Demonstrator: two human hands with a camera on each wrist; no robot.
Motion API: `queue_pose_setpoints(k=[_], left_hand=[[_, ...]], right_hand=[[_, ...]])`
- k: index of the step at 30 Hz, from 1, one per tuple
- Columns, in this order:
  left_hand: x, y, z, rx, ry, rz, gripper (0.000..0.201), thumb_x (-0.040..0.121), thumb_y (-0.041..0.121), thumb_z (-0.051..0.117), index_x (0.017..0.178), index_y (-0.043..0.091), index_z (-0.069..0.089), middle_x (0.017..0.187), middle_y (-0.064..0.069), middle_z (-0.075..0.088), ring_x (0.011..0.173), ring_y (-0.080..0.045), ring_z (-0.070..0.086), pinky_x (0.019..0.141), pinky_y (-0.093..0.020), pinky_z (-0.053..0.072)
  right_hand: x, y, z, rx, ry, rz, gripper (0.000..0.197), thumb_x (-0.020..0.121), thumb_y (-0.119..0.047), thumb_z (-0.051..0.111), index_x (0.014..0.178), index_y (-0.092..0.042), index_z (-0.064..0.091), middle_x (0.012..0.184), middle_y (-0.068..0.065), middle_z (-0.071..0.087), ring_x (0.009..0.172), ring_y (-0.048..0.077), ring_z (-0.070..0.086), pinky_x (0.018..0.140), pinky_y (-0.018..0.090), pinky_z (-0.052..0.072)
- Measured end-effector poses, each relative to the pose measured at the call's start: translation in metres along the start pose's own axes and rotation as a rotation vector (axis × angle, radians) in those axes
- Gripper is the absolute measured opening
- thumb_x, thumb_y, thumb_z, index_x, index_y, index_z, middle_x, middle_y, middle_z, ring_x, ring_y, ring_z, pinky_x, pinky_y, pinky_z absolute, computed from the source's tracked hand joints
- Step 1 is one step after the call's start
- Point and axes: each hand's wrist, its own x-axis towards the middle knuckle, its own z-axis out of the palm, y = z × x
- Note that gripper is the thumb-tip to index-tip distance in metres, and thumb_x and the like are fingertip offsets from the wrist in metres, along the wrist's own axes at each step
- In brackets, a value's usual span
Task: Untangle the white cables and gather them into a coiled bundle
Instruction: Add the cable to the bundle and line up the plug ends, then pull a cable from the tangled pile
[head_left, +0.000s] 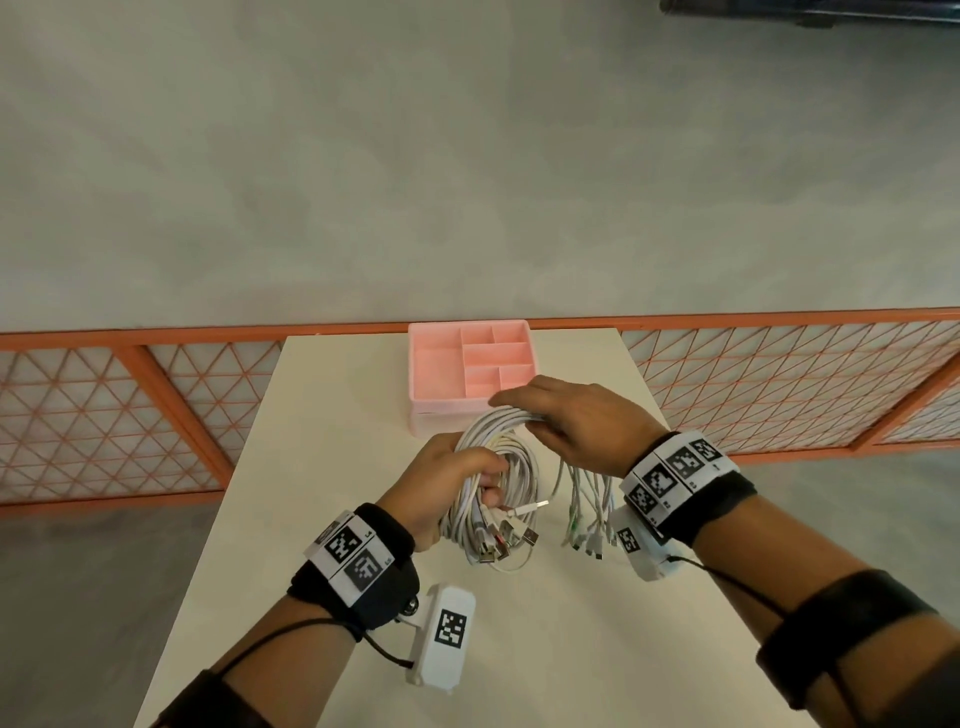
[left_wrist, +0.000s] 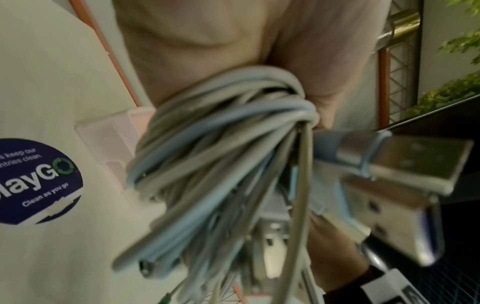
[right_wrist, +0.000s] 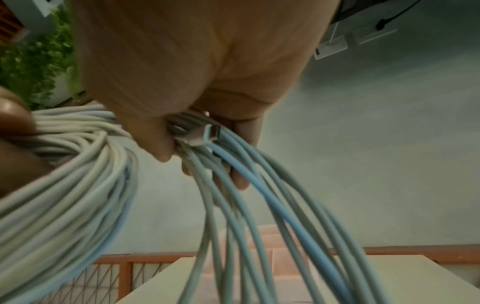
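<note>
USB-A plugs (left_wrist: 405, 164) sit right at the left wrist lens, metal shells poking out of the white cable bundle (head_left: 498, 457). Left hand (head_left: 441, 488) is clenched round the near side of the coil, right hand (head_left: 571, 421) is closed over the far arc, fingers wrapped around the strands; bundle is held above the white table (head_left: 571, 649), just in front of the pink organiser tray (head_left: 431, 364). Loose small-connector ends (head_left: 587, 540) hang to the right of the tray-side coil, under the right wrist, not yet wound in. Handling guess: light, soft, springy, smooth jackets, so loops will slide and spring open if the grip slackens; hold across the whole strand stack, not by plugs. Readable text: round blue sticker (left_wrist: 39, 181) left of the tray reads "Clean as you go", part of "…layGO", "keep our … clean". Wristbands carry square tag markers (head_left: 345, 543), no legible words.
</note>
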Motion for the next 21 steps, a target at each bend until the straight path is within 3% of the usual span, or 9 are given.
queue_pose_setpoints(k=[3,6,10,13,18,21], left_hand=[[-0.001,0.001,0.004,-0.007,-0.02,-0.003,0.019,0.078,0.008,0.061,0.061,0.017,0.057,0.059,-0.003,0.04,0.051,-0.02,0.043,0.056,-0.028,0.035],[0.0,0.001,0.007,-0.026,-0.034,-0.007,0.017,0.077,0.008,0.06,0.062,0.015,0.056,0.059,-0.003,0.039,0.051,-0.02,0.042,0.057,-0.028,0.035],[0.0,0.003,0.005,-0.056,-0.029,-0.02,0.016,0.077,0.008,0.061,0.063,0.014,0.057,0.061,-0.005,0.036,0.051,-0.02,0.042,0.056,-0.027,0.035],[0.0,0.005,0.003,-0.02,-0.024,-0.002,0.015,0.078,0.007,0.06,0.065,0.015,0.058,0.061,-0.005,0.037,0.051,-0.02,0.043,0.056,-0.028,0.035],[-0.003,0.008,0.007,-0.029,-0.043,0.022,0.016,0.079,0.006,0.058,0.065,0.013,0.056,0.059,-0.003,0.037,0.05,-0.019,0.043,0.056,-0.027,0.034],[-0.003,0.013,0.007,-0.077,-0.067,0.031,0.008,0.08,0.006,0.057,0.082,0.005,0.05,0.059,-0.002,0.035,0.05,-0.018,0.043,0.055,-0.026,0.035]], right_hand=[[0.001,0.004,0.004,-0.052,0.024,-0.021,0.029,0.094,-0.029,0.042,0.119,-0.022,0.057,0.109,-0.002,0.06,0.088,0.022,0.061,0.07,0.041,0.053],[-0.001,0.001,0.007,0.032,0.044,0.008,0.012,0.093,-0.02,0.048,0.1,-0.013,0.056,0.088,0.001,0.061,0.073,0.02,0.053,0.066,0.039,0.048],[0.001,-0.005,0.01,0.209,0.005,0.071,0.012,0.1,-0.02,0.048,0.106,-0.011,0.051,0.086,0.002,0.063,0.072,0.021,0.056,0.065,0.036,0.046],[0.001,-0.001,0.014,0.155,0.004,0.094,0.019,0.1,-0.027,0.048,0.112,-0.012,0.05,0.085,0.006,0.067,0.074,0.029,0.06,0.065,0.039,0.048],[0.001,-0.001,0.02,0.175,0.136,0.135,0.016,0.097,-0.028,0.056,0.102,-0.013,0.054,0.082,0.006,0.068,0.072,0.029,0.062,0.063,0.038,0.05],[-0.001,-0.006,0.027,0.297,0.205,0.204,0.014,0.096,-0.025,0.057,0.103,-0.013,0.052,0.083,0.002,0.067,0.071,0.024,0.062,0.062,0.034,0.049]])
